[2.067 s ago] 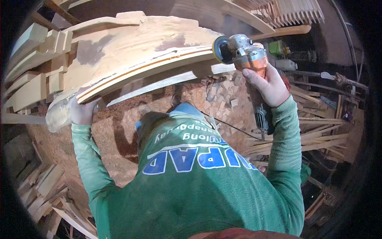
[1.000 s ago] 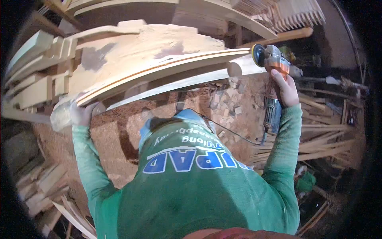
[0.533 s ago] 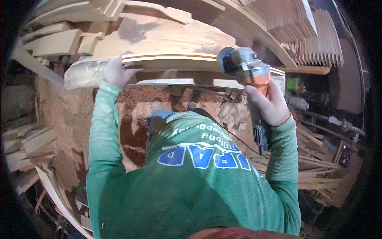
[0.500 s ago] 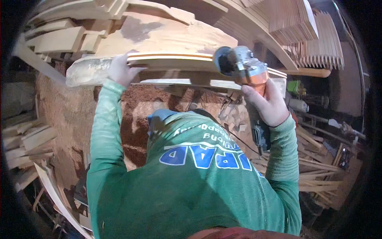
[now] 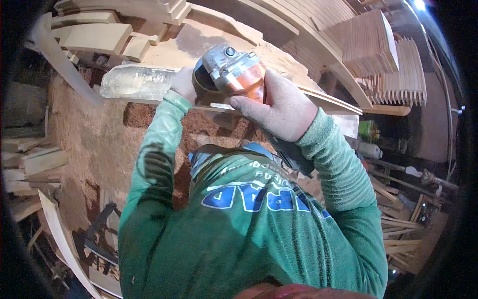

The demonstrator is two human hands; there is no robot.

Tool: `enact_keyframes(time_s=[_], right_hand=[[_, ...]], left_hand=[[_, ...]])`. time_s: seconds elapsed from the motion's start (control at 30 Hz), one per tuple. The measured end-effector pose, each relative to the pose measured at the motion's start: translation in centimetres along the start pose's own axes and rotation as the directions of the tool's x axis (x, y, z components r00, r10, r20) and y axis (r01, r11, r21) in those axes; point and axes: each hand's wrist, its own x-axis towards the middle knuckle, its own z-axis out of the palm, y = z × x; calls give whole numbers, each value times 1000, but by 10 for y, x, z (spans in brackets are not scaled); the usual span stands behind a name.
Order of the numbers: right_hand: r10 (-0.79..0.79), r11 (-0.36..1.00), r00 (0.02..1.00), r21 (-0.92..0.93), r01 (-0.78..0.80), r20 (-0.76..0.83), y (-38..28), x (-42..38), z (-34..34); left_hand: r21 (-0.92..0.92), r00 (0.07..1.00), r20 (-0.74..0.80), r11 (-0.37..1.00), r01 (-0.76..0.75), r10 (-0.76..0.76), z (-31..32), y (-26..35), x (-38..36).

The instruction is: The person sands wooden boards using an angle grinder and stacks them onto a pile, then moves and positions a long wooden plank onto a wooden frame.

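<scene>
My right hand (image 5: 289,107) wraps around the orange body of an angle grinder (image 5: 236,70), whose dark handle slants down below the wrist. The grinder's silver head and round disc are over the left part of a long, narrow wooden board (image 5: 328,99) set on edge. My left hand (image 5: 184,84) is at the board's left end, closed on it; most of its fingers are hidden by the board and grinder. Whether the disc touches the wood cannot be seen. Beneath lies a worn, dusty support plank (image 5: 134,82), sticking out to the left.
Cut wood pieces (image 5: 94,37) lie at the upper left. Stacked slats (image 5: 366,45) stand at the upper right. Sawdust (image 5: 89,134) covers the ground, with scrap wood (image 5: 42,162) on the left and thin offcuts (image 5: 398,224) on the right.
The grinder and my right hand have moved left along the board, closer to my left hand, and appear larger. The camera view has shifted, so surroundings sit a little differently.
</scene>
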Motion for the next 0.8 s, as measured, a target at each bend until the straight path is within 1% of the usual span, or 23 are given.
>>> enact_keyframes(time_s=[0.03,0.07,0.13,0.17,0.2,0.23,0.27,0.3,0.33,0.37,0.43,0.47,0.5,0.53,0.57,0.63,0.67,0.77,0.8], right_hand=[[14,1000,1000,-3,-14,-15,1,-2,0],[26,999,999,25,-26,-30,6,-8,-3],[47,996,997,83,-42,-56,24,-29,-18],[70,993,992,106,-58,-109,35,-43,-25],[157,981,974,143,-134,-161,48,-59,-34],[332,926,927,249,-285,-173,45,-75,-45],[357,904,898,338,-262,-257,54,-91,-50],[446,876,842,342,-341,-304,58,-109,-58],[443,871,812,397,-289,-380,69,-125,-63],[444,863,775,448,-235,-450,80,-141,-66],[554,786,676,574,-231,-487,89,-171,-73],[549,796,607,580,-172,-575,83,-179,-70],[527,814,608,558,-160,-594,97,-193,-74],[502,837,563,532,-125,-657,101,-197,-74],[469,862,515,498,-91,-718,105,-201,-75],[455,869,475,493,-51,-753,107,-206,-78],[447,872,457,489,-29,-769,109,-210,-83],[468,843,448,537,33,-762,126,-221,-92],[487,826,444,562,47,-753,135,-225,-97]], left_hand=[[-10,1000,15,1000,0,0,-1,4,2],[-28,996,-66,998,-64,62,-1,9,-1],[-105,1000,-26,994,-17,14,-5,17,1],[-140,1000,-6,990,9,-10,-7,20,1],[-103,1000,-26,995,-8,5,-10,25,0],[-153,999,-45,988,0,-7,-8,27,-1],[-202,998,-62,979,1,-13,-5,26,-2],[-250,997,-76,968,0,-20,-5,26,-2],[-171,997,-74,985,-2,-10,-10,31,-3],[-187,998,-36,981,48,-56,-17,35,-4],[-202,988,47,967,156,-150,-31,43,-1],[-188,996,40,979,80,-74,-37,51,4],[-177,999,34,984,2,4,-43,58,10],[-166,996,24,983,-77,82,-49,69,16],[-74,989,45,987,-141,144,-54,87,23],[108,961,87,956,-273,264,-55,127,36],[170,942,98,927,-334,321,-50,145,42],[129,910,31,901,-415,414,-16,184,52],[-87,917,48,916,-392,397,-1,210,49]])
